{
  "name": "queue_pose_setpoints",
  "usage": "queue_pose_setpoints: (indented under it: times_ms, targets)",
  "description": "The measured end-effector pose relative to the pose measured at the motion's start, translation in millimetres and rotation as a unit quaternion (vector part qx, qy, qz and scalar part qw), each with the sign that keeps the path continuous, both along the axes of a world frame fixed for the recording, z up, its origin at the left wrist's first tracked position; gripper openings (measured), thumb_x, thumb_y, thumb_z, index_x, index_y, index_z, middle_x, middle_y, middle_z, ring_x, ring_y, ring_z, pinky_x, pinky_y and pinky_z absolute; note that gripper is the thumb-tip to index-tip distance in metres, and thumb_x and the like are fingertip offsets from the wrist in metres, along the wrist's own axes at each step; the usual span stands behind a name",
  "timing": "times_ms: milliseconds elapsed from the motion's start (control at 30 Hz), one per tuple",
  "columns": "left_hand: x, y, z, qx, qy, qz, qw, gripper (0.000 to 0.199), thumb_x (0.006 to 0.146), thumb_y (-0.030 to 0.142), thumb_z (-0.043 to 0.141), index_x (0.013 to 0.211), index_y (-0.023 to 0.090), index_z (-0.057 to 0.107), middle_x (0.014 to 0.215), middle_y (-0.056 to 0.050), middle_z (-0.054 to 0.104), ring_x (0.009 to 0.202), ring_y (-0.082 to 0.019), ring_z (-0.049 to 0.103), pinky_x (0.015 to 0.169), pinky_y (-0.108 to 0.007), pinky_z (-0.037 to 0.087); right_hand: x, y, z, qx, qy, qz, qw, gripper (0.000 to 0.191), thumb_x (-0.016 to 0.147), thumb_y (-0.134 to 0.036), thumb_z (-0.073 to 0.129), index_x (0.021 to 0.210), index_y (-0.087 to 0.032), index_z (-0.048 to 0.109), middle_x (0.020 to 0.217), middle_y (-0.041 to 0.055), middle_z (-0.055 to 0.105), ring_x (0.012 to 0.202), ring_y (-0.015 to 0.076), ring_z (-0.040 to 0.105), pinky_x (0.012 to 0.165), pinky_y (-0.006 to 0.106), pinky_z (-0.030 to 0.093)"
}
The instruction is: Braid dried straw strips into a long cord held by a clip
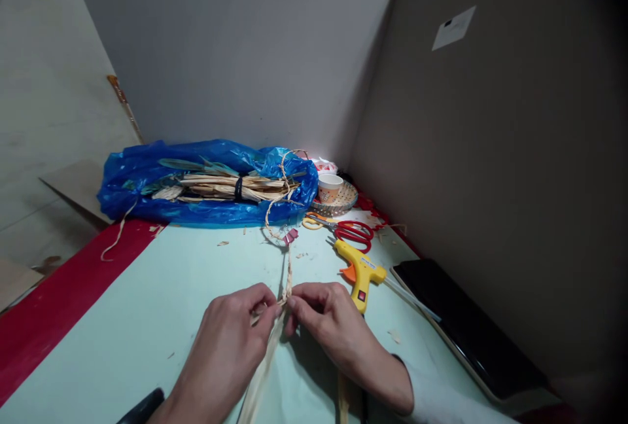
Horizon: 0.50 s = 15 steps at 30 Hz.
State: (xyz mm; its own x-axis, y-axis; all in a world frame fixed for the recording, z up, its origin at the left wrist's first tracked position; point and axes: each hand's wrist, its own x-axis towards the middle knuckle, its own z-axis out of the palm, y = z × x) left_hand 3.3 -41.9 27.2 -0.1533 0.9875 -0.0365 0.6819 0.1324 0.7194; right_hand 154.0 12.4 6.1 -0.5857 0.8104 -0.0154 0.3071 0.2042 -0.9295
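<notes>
Nearest you, long flat pale straw strands [262, 371] run down the pale green tabletop [122, 319] to the bottom edge, w/ a black rounded object [142, 407] at lower L, only partly in view. Your L hand [228, 339] and R hand [338, 329] meet just above, thumbs & index fingers closed, both pinching the lower end of the thin, pale, twisted straw braid [289, 270], approx. mid-table. To the R lies a flat black glossy slab w/ a light edge [471, 326]. B/w it and your R hand is the yellow plastic glue gun w/ orange trigger [362, 268], a translucent glue stick [412, 296] out its back, the tip resting over the slab's edge. Farther up, a small dark-pink clip [290, 236] sits on the braid, which curls on past it over the bag. R of the clip: 2 pr. scissors, 1 w/ red handles [354, 233], 1 w/ yellow-orange handles [314, 222]. Behind: a crumpled blue plastic bag [216, 214] w/ a dark-tied bundle of dry straw [216, 185] in it, plus a white-and-orange paper cup [330, 190] in a round woven basket [348, 200]. Farthest, 1 white paper label [454, 28] on the R grey wall [490, 136].
</notes>
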Motion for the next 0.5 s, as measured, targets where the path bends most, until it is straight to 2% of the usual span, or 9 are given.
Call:
queue_pose_setpoints:
  times_ms: [67, 167, 267, 333, 400, 500]
  targets:
    - [1.4, -2.4, -3.2, 0.014, 0.002, 0.009, 1.000, 0.025, 0.082, 0.032, 0.055, 0.060, 0.022, 0.061, 0.058, -0.002, 0.063, 0.058, -0.020, 0.059, 0.055, -0.026, 0.038, -0.3, -0.3, 0.1, 0.005, 0.003, -0.005, 1.000, 0.035, 0.088, -0.032, 0.047, 0.065, -0.013, 0.066, 0.057, -0.0002, 0.054, 0.054, 0.0102, 0.039, 0.053, 0.023, 0.029]
    - [5.7, -7.1, -14.9, 0.132, 0.048, 0.002, 0.990, 0.019, 0.080, 0.023, 0.058, 0.061, 0.022, 0.057, 0.061, -0.001, 0.062, 0.058, -0.017, 0.058, 0.056, -0.025, 0.039, -0.6, -0.9, -0.4, -0.002, 0.011, -0.018, 1.000, 0.028, 0.086, -0.028, 0.049, 0.064, -0.014, 0.062, 0.053, -0.0030, 0.045, 0.053, 0.0095, 0.035, 0.051, 0.022, 0.027]
    - [10.9, -11.4, -28.5, 0.294, 0.172, -0.055, 0.939, 0.018, 0.080, 0.011, 0.051, 0.067, 0.022, 0.055, 0.065, -0.003, 0.061, 0.059, -0.017, 0.056, 0.056, -0.027, 0.039, -0.5, -1.6, -1.3, -0.019, 0.020, -0.018, 0.999, 0.029, 0.084, -0.024, 0.050, 0.056, -0.016, 0.048, 0.049, -0.0049, 0.036, 0.049, 0.0085, 0.032, 0.047, 0.022, 0.023]
    - [15.0, -13.4, -36.0, 0.358, 0.252, -0.103, 0.893, 0.022, 0.079, 0.004, 0.047, 0.070, 0.022, 0.056, 0.064, -0.003, 0.059, 0.059, -0.018, 0.054, 0.055, -0.028, 0.038, -0.1, -1.6, -2.0, -0.048, 0.034, 0.000, 0.998, 0.031, 0.085, -0.026, 0.048, 0.056, -0.017, 0.044, 0.048, -0.0049, 0.038, 0.047, 0.0085, 0.035, 0.046, 0.021, 0.025]
    - [20.6, -15.2, -42.2, 0.382, 0.304, -0.131, 0.863, 0.025, 0.077, 0.000, 0.046, 0.071, 0.021, 0.059, 0.061, -0.003, 0.058, 0.057, -0.019, 0.051, 0.055, -0.029, 0.037, 0.6, -1.3, -2.5, -0.080, 0.061, 0.026, 0.995, 0.032, 0.088, -0.028, 0.046, 0.058, -0.017, 0.047, 0.049, -0.0038, 0.045, 0.047, 0.0094, 0.042, 0.047, 0.021, 0.030]
    - [29.5, -18.3, -49.8, 0.370, 0.356, -0.112, 0.851, 0.029, 0.079, -0.002, 0.045, 0.072, 0.018, 0.064, 0.061, -0.007, 0.060, 0.060, -0.022, 0.053, 0.057, -0.032, 0.037, 1.4, -0.1, -3.7, -0.109, 0.104, 0.049, 0.987, 0.033, 0.088, -0.031, 0.049, 0.058, -0.016, 0.049, 0.054, -0.0021, 0.050, 0.052, 0.0103, 0.046, 0.053, 0.021, 0.035]
